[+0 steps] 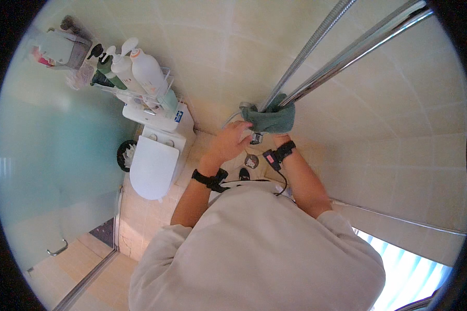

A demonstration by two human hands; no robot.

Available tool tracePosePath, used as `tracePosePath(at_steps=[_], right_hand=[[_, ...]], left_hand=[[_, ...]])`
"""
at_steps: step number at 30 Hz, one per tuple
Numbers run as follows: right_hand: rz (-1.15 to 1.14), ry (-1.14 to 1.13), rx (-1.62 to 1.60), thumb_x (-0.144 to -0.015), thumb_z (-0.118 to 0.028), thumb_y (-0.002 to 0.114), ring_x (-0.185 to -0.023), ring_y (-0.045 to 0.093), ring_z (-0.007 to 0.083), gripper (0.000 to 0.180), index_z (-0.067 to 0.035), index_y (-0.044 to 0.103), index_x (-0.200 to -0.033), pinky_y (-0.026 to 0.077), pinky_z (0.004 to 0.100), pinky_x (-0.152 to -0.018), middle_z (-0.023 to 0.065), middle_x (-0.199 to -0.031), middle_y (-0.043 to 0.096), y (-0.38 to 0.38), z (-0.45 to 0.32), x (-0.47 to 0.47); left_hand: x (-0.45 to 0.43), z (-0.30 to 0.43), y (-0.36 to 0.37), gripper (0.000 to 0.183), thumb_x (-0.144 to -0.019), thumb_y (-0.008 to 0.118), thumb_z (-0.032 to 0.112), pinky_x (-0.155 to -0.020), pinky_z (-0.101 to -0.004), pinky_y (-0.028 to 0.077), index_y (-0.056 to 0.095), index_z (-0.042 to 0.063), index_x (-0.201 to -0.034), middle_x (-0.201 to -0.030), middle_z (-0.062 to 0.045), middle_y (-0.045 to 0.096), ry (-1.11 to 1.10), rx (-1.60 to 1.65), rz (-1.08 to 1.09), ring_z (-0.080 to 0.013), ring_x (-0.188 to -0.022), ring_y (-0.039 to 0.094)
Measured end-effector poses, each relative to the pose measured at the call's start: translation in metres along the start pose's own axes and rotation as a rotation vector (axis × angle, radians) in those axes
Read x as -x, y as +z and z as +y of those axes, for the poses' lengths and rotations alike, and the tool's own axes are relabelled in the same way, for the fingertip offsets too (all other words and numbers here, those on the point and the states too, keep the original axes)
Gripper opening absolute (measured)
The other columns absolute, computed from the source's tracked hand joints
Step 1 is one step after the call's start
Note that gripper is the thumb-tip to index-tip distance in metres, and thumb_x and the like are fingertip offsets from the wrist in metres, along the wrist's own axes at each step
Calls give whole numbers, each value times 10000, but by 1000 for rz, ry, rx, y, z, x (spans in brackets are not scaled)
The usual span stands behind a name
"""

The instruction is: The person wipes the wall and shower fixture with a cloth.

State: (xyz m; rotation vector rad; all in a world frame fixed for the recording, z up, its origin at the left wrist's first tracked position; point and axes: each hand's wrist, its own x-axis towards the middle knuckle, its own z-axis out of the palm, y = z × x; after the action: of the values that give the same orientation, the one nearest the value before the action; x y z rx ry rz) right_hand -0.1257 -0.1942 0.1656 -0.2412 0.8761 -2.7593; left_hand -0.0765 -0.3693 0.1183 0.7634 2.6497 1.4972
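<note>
A green cloth (274, 120) is draped over the shower mixer at the foot of the chrome shower riser pipe (334, 58). A flexible metal shower hose (305, 50) runs down beside the pipe to the same spot. My left hand (231, 140) is at the cloth's left edge, fingertips touching it near a chrome fitting (256, 138) that shows below the cloth. My right hand (282, 137) is mostly hidden under or behind the cloth; only the part by the wrist shows, so its grip cannot be seen. Both wrists wear black straps.
On the left stands a white toilet (154, 167) with its lid down, a black bin (125, 155) beside it. Pump bottles (148, 72) fill a wire rack (116, 91) above the cistern. A frosted glass door (58, 155) is at the far left. A round floor drain (251, 161) lies below my hands.
</note>
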Motion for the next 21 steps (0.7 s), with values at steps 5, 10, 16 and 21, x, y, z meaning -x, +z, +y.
tracePosePath(at_steps=[5, 10, 16, 21], right_hand=[[61, -180, 230, -939, -224, 578, -783, 630, 208, 210, -60, 577, -1070, 525, 354, -672, 85, -886, 632, 19, -29, 4], [165, -654, 577, -932, -199, 592, -772, 633, 196, 202, -49, 582, -1067, 528, 349, -645, 85, -883, 637, 49, -74, -36], [77, -720, 647, -896, -99, 637, -782, 627, 159, 203, -20, 570, -1070, 528, 305, -669, 60, -907, 636, 21, -39, -30], [80, -630, 706, -902, -104, 633, -794, 626, 165, 184, -23, 558, -1049, 533, 317, -692, 57, -902, 632, -45, -5, -16]], left_hand=[[2, 6, -7, 349, -908, 627, 141, -945, -386, 469, 560, 28, -1231, -1199, -190, 600, -48, 256, 26, -341, -1124, 582], [-14, 21, -13, 340, -935, 586, 80, -920, -354, 491, 549, 32, -1270, -1208, -147, 606, -47, 465, 132, -238, -1108, 598], [-17, 16, 6, 408, -913, 636, 112, -908, -346, 498, 533, 29, -1298, -1208, -156, 606, -92, 457, 106, -245, -1082, 613], [-19, 20, 19, 518, -866, 671, 114, -950, -387, 474, 482, -1, -1334, -1230, -205, 578, 0, 306, 139, -334, -1150, 572]])
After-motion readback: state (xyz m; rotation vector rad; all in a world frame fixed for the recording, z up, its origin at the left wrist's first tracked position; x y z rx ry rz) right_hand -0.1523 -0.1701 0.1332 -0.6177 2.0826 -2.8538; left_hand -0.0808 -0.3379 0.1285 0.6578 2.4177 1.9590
